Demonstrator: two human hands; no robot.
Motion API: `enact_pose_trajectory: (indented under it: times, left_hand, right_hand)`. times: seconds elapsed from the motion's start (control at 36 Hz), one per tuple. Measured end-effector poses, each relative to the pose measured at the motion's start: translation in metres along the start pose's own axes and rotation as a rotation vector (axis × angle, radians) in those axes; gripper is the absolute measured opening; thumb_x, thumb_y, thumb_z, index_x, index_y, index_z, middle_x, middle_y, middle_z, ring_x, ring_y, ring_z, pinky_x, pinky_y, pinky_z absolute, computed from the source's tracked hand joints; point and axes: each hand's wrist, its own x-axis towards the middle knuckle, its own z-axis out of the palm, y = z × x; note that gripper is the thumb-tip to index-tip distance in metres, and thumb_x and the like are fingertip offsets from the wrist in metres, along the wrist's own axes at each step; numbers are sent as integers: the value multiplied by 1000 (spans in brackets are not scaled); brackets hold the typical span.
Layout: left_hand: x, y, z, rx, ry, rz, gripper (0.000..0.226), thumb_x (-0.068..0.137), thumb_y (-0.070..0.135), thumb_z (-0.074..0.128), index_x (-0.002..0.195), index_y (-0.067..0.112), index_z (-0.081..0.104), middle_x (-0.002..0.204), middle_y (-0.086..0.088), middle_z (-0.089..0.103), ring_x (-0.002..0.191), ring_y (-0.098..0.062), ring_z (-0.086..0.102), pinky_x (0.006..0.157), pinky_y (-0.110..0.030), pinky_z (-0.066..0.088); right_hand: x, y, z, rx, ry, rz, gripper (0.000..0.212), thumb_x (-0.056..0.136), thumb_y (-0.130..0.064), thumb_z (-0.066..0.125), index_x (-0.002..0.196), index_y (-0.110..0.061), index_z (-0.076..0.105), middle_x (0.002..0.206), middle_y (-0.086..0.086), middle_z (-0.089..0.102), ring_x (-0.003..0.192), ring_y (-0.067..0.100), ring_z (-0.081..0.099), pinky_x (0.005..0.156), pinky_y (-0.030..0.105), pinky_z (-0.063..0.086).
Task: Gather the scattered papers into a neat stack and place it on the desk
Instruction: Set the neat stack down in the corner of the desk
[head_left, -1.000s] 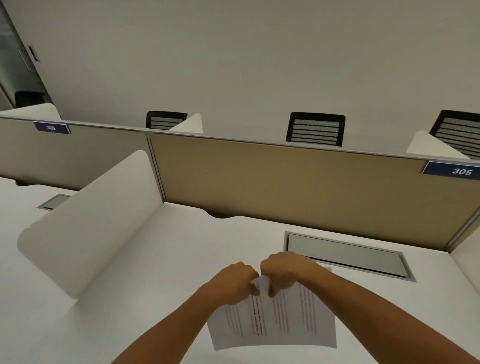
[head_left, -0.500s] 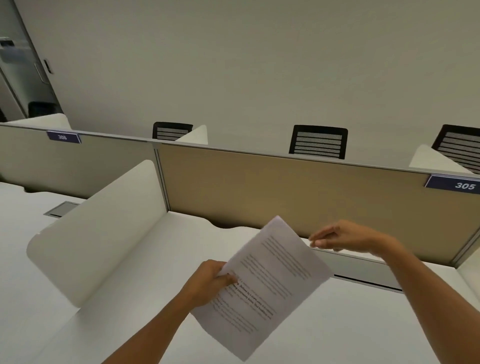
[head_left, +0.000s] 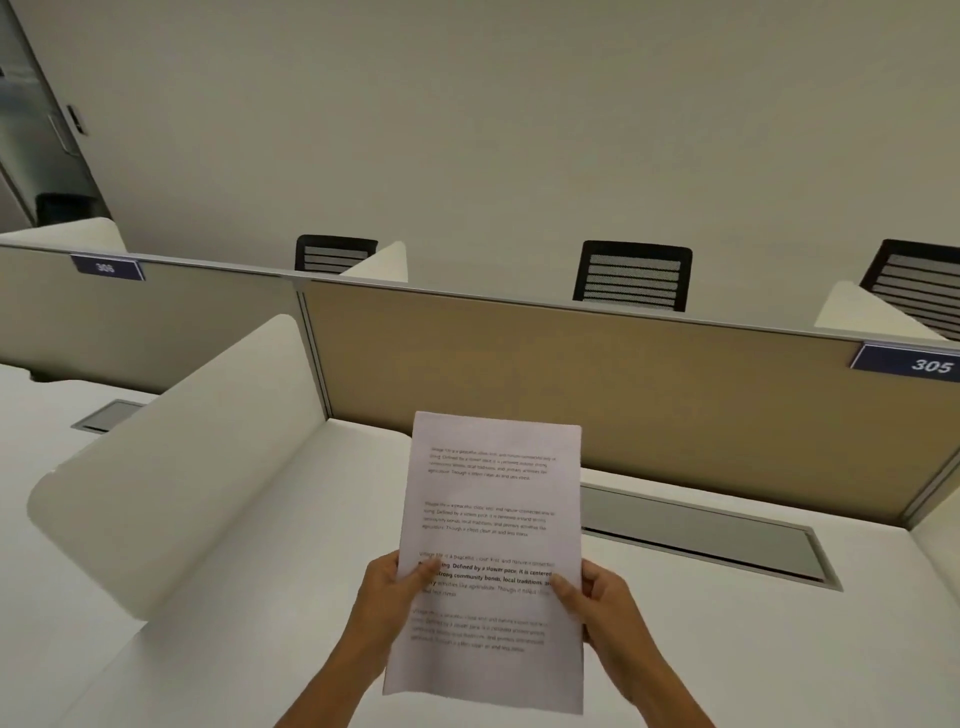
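Note:
A stack of white printed papers (head_left: 493, 499) stands upright above the white desk (head_left: 260, 597), its text facing me. My left hand (head_left: 387, 597) grips the stack's left edge, thumb on the front. On the right edge my right hand (head_left: 602, 603) holds it the same way. The sheets look squared together; how many there are I cannot tell. The stack's bottom edge is low in the frame, near the desk's front.
A tan partition (head_left: 597, 395) with a "305" label (head_left: 906, 364) closes the desk's back. A grey cable hatch (head_left: 701, 540) lies in the desk behind the papers. A white side divider (head_left: 171, 467) stands at the left. Black chairs (head_left: 631, 275) show beyond the partition.
The papers went from lying on the desk, to tilted in my left hand alone, to upright. My right hand came back from the right and took the right edge.

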Motion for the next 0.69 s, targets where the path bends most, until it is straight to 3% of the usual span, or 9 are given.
enact_pose_trajectory:
  times: [0.06, 0.14, 0.22, 0.31, 0.36, 0.44, 0.56, 0.69]
  left_hand:
    - [3, -4, -10, -1, 19, -18, 20, 88, 29, 71, 104, 16, 73, 96, -7, 80, 83, -32, 78, 71, -47, 63]
    - [10, -7, -29, 19, -4, -55, 24, 84, 34, 74, 102, 18, 75, 98, -7, 80, 84, -32, 78, 68, -42, 63]
    - [19, -11, -50, 76, -10, -95, 25, 85, 34, 75, 105, 19, 74, 99, -3, 80, 86, -28, 78, 71, -41, 63]
    - [32, -16, -74, 118, 23, -121, 24, 83, 25, 78, 106, 16, 74, 100, -2, 80, 87, -26, 78, 78, -44, 63]
    - [39, -18, -92, 117, 27, -161, 26, 82, 18, 79, 107, 11, 73, 101, -5, 80, 88, -26, 78, 76, -39, 62]
    - [51, -18, -117, 136, -19, -247, 25, 83, 8, 77, 107, 5, 72, 102, -8, 80, 93, -26, 77, 76, -34, 61]
    - [70, -16, -145, 248, -55, -318, 21, 84, 7, 77, 104, 4, 73, 100, -8, 80, 93, -24, 77, 81, -36, 62]
    - [102, -11, -173, 367, 62, -326, 14, 80, 7, 81, 91, 1, 75, 84, -8, 81, 77, -19, 78, 62, -26, 61]
  right_hand:
    - [3, 10, 11, -20, 32, 41, 25, 93, -25, 69, 117, -16, 72, 110, 8, 78, 98, 30, 76, 84, 53, 61]
    - [10, 18, 31, -37, 92, 81, 18, 97, -13, 64, 111, -14, 74, 100, 6, 81, 91, 26, 78, 73, 38, 63]
    - [23, 21, 51, -49, 135, 95, 19, 96, -6, 62, 106, -14, 76, 95, 4, 81, 87, 24, 78, 72, 34, 63]
    - [40, 22, 69, -55, 168, 133, 18, 95, -7, 63, 102, -16, 76, 90, 1, 82, 81, 20, 78, 63, 26, 60]
    - [54, 25, 80, -42, 187, 160, 18, 96, -6, 63, 99, -18, 76, 89, -1, 82, 79, 18, 78, 61, 26, 60]
    - [78, 29, 94, -57, 209, 189, 17, 96, -8, 63, 97, -20, 75, 87, -4, 81, 79, 19, 78, 71, 35, 64]
    - [113, 32, 114, -90, 215, 228, 18, 95, -8, 63, 92, -22, 75, 86, -5, 80, 80, 19, 77, 72, 35, 63]
    - [156, 37, 140, -78, 195, 311, 18, 96, -11, 63, 91, -25, 73, 92, -3, 79, 80, 18, 76, 58, 27, 59]
